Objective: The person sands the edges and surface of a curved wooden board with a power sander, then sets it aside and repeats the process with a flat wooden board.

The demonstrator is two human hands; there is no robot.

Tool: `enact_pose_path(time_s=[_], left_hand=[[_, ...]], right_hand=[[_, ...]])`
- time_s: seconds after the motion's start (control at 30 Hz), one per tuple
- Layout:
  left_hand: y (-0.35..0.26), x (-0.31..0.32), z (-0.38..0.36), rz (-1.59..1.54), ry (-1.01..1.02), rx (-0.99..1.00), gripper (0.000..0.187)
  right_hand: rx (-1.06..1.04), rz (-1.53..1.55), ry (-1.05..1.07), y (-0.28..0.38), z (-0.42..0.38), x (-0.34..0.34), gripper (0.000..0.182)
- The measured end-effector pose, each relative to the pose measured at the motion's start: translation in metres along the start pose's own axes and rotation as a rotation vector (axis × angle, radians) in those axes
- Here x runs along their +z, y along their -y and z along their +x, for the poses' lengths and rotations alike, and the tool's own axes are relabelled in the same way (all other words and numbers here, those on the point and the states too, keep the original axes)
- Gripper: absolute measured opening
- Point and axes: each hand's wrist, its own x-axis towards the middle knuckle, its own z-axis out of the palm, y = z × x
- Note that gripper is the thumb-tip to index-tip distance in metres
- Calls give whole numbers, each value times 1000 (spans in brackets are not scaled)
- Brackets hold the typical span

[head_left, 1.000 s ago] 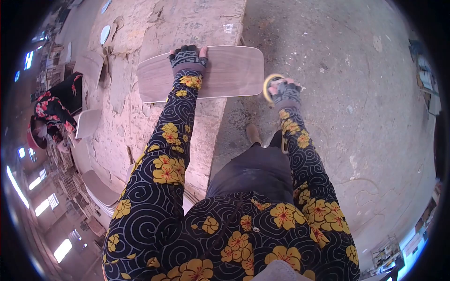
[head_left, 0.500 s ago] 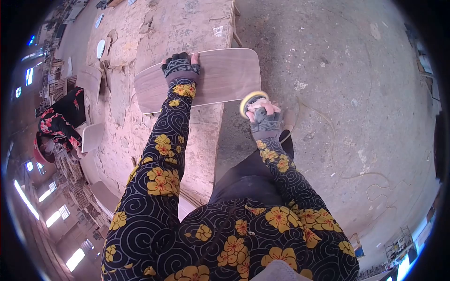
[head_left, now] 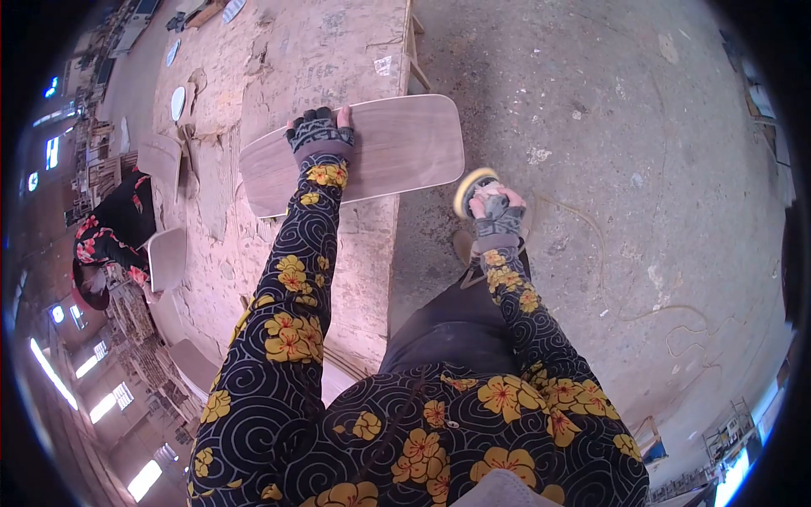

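Observation:
A curved-edge wooden panel [head_left: 405, 144] with a pale rim lies across the workbench, its right end jutting past the bench edge. Over its far edge, towards the left, my left hand [head_left: 321, 131] in a grey patterned fingerless glove grips it; the fingertips are partly hidden. In my gloved right hand [head_left: 500, 211] is a round disc sander with a yellow-edged pad [head_left: 470, 188]. The pad is tilted and stays apart from the panel, just off its near right corner. My right fingers wrap round the sander's body.
The worn workbench [head_left: 338, 279] runs along the left, with curved panels [head_left: 167, 258] at its far side. A person [head_left: 114, 232] in a floral top is bent over there, a hand at one panel. A thin hose [head_left: 596, 224] trails over the concrete floor [head_left: 574, 338].
My right hand has moved the sander right and slightly down, away from the panel's corner. My left hand keeps its place on the panel. The view has shifted a little.

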Motion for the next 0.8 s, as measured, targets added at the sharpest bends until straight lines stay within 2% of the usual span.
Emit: enact_pose_path(time_s=[0.17, 0.2, 0.27, 0.37, 0.43, 0.47, 0.57, 0.6, 0.67, 0.7, 0.73, 0.8], left_hand=[[-4, -7, -1, -50, 31, -31, 54], [-3, -4, 0, -42, 29, -27, 54], [-1, 0, -1, -18, 27, -26, 53], [-6, -4, 2, 8, 29, -30, 52], [-7, -10, -1, -2, 53, -42, 51], [-5, -5, -1, -25, -17, -16, 50], [-5, -5, -2, -27, -6, -30, 50], [-2, 0, -2, -40, -24, -16, 49], [-1, 3, -2, -22, -30, -5, 48], [-1, 4, -1, -12, -34, 0, 48], [0, 3, -1, -25, -24, 3, 47], [-1, 0, -2, -6, -13, -1, 47]], right_hand=[[9, 120, 68, 11, -3, 13, 65], [-52, 70, 13, 9, -2, 17, 62], [517, 487, 121, 18, 13, 11, 58], [652, 563, 112, 1, 32, 12, 54], [613, 610, 62, -4, 39, 5, 54], [647, 612, 71, 2, 44, -4, 54], [575, 481, 157, 35, 60, -14, 51], [447, 405, 169, 41, 63, -8, 54], [126, 161, 497, 75, 87, -7, 58], [0, 45, 575, 88, 89, 2, 58], [-135, -62, 638, 102, 91, 10, 59], [-317, -257, 602, 119, 74, 34, 57]])
